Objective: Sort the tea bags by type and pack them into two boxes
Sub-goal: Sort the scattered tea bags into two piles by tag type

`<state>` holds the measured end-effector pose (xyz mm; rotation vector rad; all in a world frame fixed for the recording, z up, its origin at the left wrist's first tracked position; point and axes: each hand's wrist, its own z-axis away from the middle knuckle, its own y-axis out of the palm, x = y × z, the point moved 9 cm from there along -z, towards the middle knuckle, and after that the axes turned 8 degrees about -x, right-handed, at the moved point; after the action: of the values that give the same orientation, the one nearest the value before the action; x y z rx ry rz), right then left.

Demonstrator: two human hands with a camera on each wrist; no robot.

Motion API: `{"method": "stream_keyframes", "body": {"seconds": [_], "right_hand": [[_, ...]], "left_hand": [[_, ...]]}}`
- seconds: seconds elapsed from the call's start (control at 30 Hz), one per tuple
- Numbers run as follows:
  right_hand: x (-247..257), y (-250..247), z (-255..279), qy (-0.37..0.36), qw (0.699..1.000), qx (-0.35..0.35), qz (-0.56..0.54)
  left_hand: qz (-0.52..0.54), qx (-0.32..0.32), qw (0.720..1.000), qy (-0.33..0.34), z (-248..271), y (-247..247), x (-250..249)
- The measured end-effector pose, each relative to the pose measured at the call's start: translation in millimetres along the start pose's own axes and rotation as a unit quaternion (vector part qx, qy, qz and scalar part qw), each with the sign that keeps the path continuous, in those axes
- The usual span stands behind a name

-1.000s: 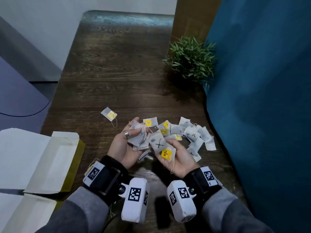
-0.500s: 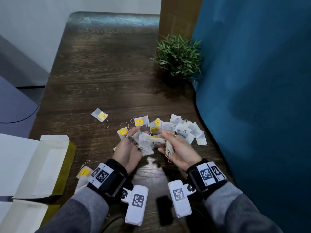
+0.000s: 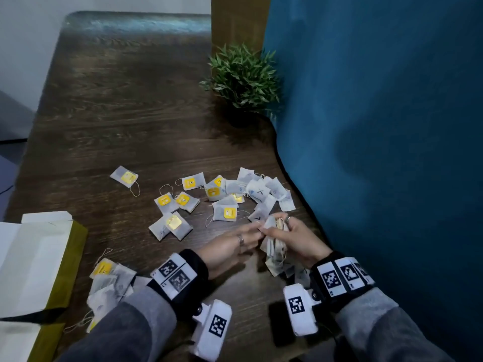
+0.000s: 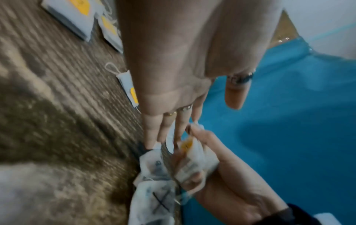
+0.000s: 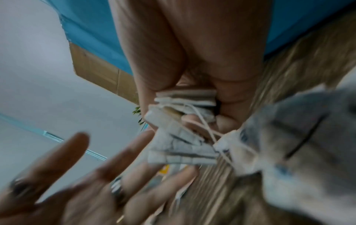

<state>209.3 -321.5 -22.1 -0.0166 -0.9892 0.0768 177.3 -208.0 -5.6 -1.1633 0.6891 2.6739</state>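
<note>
Several tea bags lie loose on the dark wooden table (image 3: 130,113). Yellow-tagged bags (image 3: 172,223) are spread across the middle, and white bags marked with pen (image 3: 258,190) sit bunched to the right of them. My right hand (image 3: 277,228) grips a stack of tea bags (image 3: 273,246) near the table's right edge; their edges and strings (image 5: 183,137) show in the right wrist view. My left hand (image 3: 254,229) reaches across with straight fingers (image 4: 169,137) that touch that stack (image 4: 192,164). More bags lie heaped (image 3: 109,280) by my left forearm.
An open box (image 3: 39,257) with white flaps and olive sides lies at the table's left edge, and part of another (image 3: 15,340) sits below it. A small green plant (image 3: 243,77) stands at the back right. A blue surface (image 3: 379,152) runs along the table's right side.
Both hands have moved right and nearer to me. The bags my left hand held are gone from it, and the right hand now grips a thicker stack. Yellow-tagged bags now show on the table.
</note>
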Motion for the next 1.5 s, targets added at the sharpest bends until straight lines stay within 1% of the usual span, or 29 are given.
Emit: {"method": "stream_keyframes", "body": {"seconds": [0.03,0.07,0.1,0.13,0.17,0.23,0.27,0.33,0.37,0.4,0.43,0.47,0.53,0.6,0.63,0.7,0.8,0.93,1.0,1.07,1.13,1.17,1.23,1.3,1.37,1.4,1.43,1.5], "right_hand": [[-1,-16,-2,-0.02,0.997,-0.032,0.073],[0,-31,-4,-0.042,0.987,-0.065,0.143],[-1,-44,-6,-0.058,0.972,-0.098,0.203],[-3,-55,-8,-0.067,0.955,-0.126,0.259],[-4,-60,-8,-0.071,0.937,-0.143,0.311],[-11,-59,-8,-0.059,0.904,-0.135,0.401],[-16,-56,-7,-0.041,0.891,-0.118,0.436],[-22,-49,-2,-0.002,0.875,-0.09,0.475],[-19,-46,0,-0.003,0.869,-0.093,0.486],[-11,-44,1,-0.02,0.862,-0.109,0.495],[-1,-43,1,-0.047,0.854,-0.133,0.5],[12,-42,0,-0.077,0.848,-0.161,0.499],[37,-40,-8,-0.124,0.851,-0.201,0.469],[54,-40,-26,-0.13,0.858,-0.207,0.451],[58,-41,-39,-0.115,0.86,-0.2,0.456],[60,-46,-64,-0.056,0.862,-0.185,0.468],[53,-49,-89,0.022,0.853,-0.166,0.495],[45,-48,-96,0.058,0.84,-0.152,0.518],[42,-49,-98,0.059,0.844,-0.144,0.513],[41,-50,-97,0.049,0.854,-0.137,0.499],[43,-54,-93,0.033,0.871,-0.143,0.47],[46,-56,-90,0.022,0.878,-0.149,0.453],[54,-61,-84,-0.017,0.889,-0.167,0.426],[63,-66,-79,-0.064,0.897,-0.183,0.398],[75,-73,-71,-0.109,0.9,-0.205,0.368],[80,-77,-67,-0.129,0.906,-0.217,0.341],[85,-80,-64,-0.153,0.913,-0.226,0.304],[93,-83,-59,-0.19,0.932,-0.225,0.211]], "left_hand": [[-0.045,-0.02,0.999,0.003,-2,-6,3],[-0.103,-0.038,0.994,0.024,-1,-10,0],[-0.185,-0.064,0.98,0.049,-1,-18,-2],[-0.281,-0.084,0.953,0.074,1,-24,-5],[-0.375,-0.097,0.918,0.087,1,-29,-4],[-0.509,-0.107,0.851,0.078,1,-40,8],[-0.553,-0.101,0.824,0.062,1,-44,17],[-0.61,-0.077,0.789,0.023,0,-49,34],[-0.628,-0.068,0.775,0.015,-1,-52,40],[-0.64,-0.064,0.766,0.014,0,-53,42],[-0.645,-0.063,0.762,0.016,-1,-54,44],[-0.647,-0.06,0.76,0.016,-1,-54,46],[-0.65,-0.056,0.757,0.015,0,-54,48],[-0.655,-0.05,0.754,0.009,0,-53,50],[-0.656,-0.047,0.753,0.006,1,-53,51],[-0.654,-0.039,0.756,0.005,1,-52,52],[-0.642,-0.03,0.766,0.002,2,-51,52],[-0.635,-0.022,0.773,-0.002,4,-50,53],[-0.619,-0.021,0.785,-0.009,4,-50,47],[-0.586,-0.048,0.808,0.011,-2,-52,28],[-0.515,-0.097,0.851,0.046,-11,-55,-2],[-0.478,-0.124,0.867,0.069,-17,-56,-21],[-0.427,-0.185,0.878,0.117,-33,-60,-61],[-0.349,-0.24,0.892,0.155,-53,-66,-97],[-0.293,-0.29,0.894,0.174,-75,-74,-121],[-0.291,-0.313,0.889,0.167,-86,-79,-127],[-0.305,-0.329,0.88,0.156,-100,-83,-129],[-0.355,-0.343,0.862,0.116,-124,-91,-122]]}}
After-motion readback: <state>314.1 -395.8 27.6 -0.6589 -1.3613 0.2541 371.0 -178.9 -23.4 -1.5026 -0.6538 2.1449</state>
